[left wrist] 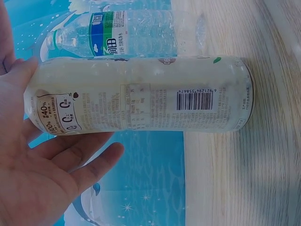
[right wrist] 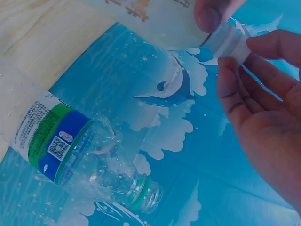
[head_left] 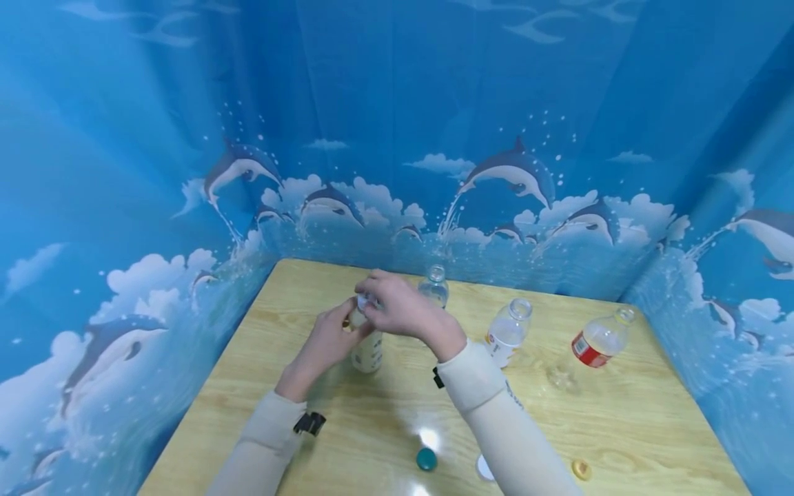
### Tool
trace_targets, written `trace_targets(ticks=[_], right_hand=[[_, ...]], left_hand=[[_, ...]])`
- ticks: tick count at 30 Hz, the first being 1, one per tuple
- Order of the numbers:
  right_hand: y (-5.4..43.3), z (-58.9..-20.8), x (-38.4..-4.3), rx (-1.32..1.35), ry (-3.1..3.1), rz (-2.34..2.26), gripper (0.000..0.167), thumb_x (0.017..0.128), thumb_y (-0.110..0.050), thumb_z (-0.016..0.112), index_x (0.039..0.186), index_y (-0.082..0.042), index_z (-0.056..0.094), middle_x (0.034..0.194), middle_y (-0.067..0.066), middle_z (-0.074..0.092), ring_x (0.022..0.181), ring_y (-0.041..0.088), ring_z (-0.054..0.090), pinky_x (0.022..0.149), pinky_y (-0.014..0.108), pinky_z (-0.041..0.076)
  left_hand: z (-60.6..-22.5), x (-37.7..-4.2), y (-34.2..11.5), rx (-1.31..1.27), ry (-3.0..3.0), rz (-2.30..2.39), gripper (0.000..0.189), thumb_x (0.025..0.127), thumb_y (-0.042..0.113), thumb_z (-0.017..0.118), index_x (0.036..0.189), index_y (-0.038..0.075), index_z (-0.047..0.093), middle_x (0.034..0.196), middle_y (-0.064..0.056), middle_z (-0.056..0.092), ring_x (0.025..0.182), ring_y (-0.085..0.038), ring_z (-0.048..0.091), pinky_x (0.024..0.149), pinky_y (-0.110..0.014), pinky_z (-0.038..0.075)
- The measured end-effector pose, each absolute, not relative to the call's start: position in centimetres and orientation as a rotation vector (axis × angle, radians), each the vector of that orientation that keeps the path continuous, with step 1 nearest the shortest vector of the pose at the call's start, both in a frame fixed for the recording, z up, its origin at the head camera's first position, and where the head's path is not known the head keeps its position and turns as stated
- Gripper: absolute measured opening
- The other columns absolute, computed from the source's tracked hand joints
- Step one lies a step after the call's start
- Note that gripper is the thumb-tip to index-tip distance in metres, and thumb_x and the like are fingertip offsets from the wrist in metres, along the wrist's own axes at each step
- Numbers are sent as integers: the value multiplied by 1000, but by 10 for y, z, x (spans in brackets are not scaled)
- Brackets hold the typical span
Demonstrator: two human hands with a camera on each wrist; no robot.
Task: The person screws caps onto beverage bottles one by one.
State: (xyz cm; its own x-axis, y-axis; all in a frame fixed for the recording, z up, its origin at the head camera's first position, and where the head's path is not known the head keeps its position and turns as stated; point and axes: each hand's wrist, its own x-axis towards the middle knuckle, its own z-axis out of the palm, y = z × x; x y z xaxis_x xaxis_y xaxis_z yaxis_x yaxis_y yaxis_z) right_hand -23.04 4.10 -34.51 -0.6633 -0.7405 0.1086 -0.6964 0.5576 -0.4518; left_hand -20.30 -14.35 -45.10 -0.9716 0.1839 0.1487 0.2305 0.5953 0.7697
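A cream-coloured drink bottle with a printed label stands on the table. Around its upper part my left hand holds it; the left wrist view shows the thumb on one side and the fingers behind the bottle. Over the neck, my right hand pinches a white cap between thumb and fingers. Whether the cap is tight or loose on the neck, I cannot tell. Close behind stands an uncapped clear bottle with a blue and green label.
To the right stand an open clear bottle with a white label and another with a red label. Near the front lie a green cap, a white cap and a yellow cap. A blue dolphin curtain surrounds the table.
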Motion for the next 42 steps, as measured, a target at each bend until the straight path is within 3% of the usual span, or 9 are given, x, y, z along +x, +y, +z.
trace_targets(ticks=[7, 16, 19, 21, 23, 25, 30, 35, 42], right_hand=[[38, -352, -234, -1171, 2853, -633, 21, 106, -25, 66, 107, -5, 74, 94, 6, 65, 79, 17, 58, 67, 31, 52], [29, -379, -244, -1258, 3332, -364, 65, 102, -62, 59, 59, -17, 40, 53, -6, 29, 46, 8, 21, 44, 23, 14], [35, -370, -241, -1198, 3205, -544, 53, 101, -60, 61, 74, -14, 65, 63, -5, 51, 48, 9, 37, 44, 24, 26], [40, -360, -238, -1171, 3032, -671, 38, 102, -49, 63, 107, -13, 75, 90, 0, 68, 65, 15, 58, 53, 29, 45], [44, -352, -236, -1162, 2856, -728, 41, 103, -36, 63, 138, -16, 67, 123, 5, 71, 94, 22, 70, 73, 38, 58], [46, -347, -236, -1158, 2717, -755, 46, 104, -25, 60, 148, -13, 60, 140, 9, 66, 102, 27, 70, 83, 43, 59], [46, -345, -238, -1174, 2637, -755, 33, 106, -16, 60, 136, -6, 69, 131, 11, 73, 89, 18, 69, 80, 35, 59], [44, -349, -240, -1164, 2748, -664, 24, 106, -28, 65, 118, -8, 73, 103, 4, 72, 87, 14, 63, 74, 32, 56], [40, -356, -240, -1197, 2887, -535, 24, 106, -34, 63, 100, -11, 67, 88, 0, 62, 78, 15, 53, 67, 31, 48]], left_hand=[[-451, -201, -142, -335, -2776, -1382, 65, 100, 63, 63, 155, 30, 52, 152, -7, 61, 133, -35, 62, 104, -58, 55], [-453, -200, -140, -319, -2748, -1318, 57, 101, 51, 69, 143, 12, 63, 125, -11, 74, 110, -26, 70, 89, -48, 61], [-453, -200, -140, -328, -2753, -1311, 56, 102, 49, 68, 146, 16, 61, 128, -11, 73, 111, -27, 70, 90, -49, 60], [-453, -201, -141, -334, -2749, -1342, 56, 102, 49, 68, 150, 21, 58, 135, -10, 71, 119, -29, 69, 96, -52, 59], [-452, -201, -143, -327, -2742, -1388, 55, 102, 49, 68, 149, 23, 57, 140, -9, 69, 125, -30, 67, 101, -55, 58], [-452, -201, -144, -320, -2739, -1423, 55, 102, 50, 68, 149, 24, 57, 145, -8, 66, 131, -30, 65, 105, -57, 56], [-452, -201, -144, -335, -2740, -1410, 56, 102, 53, 66, 150, 26, 56, 141, -7, 68, 128, -29, 67, 104, -56, 57], [-451, -201, -143, -331, -2755, -1397, 61, 101, 56, 65, 155, 30, 52, 145, -7, 66, 128, -30, 66, 104, -57, 57], [-450, -200, -142, -302, -2770, -1411, 63, 101, 56, 66, 156, 30, 50, 153, -10, 60, 135, -36, 61, 107, -59, 54]])
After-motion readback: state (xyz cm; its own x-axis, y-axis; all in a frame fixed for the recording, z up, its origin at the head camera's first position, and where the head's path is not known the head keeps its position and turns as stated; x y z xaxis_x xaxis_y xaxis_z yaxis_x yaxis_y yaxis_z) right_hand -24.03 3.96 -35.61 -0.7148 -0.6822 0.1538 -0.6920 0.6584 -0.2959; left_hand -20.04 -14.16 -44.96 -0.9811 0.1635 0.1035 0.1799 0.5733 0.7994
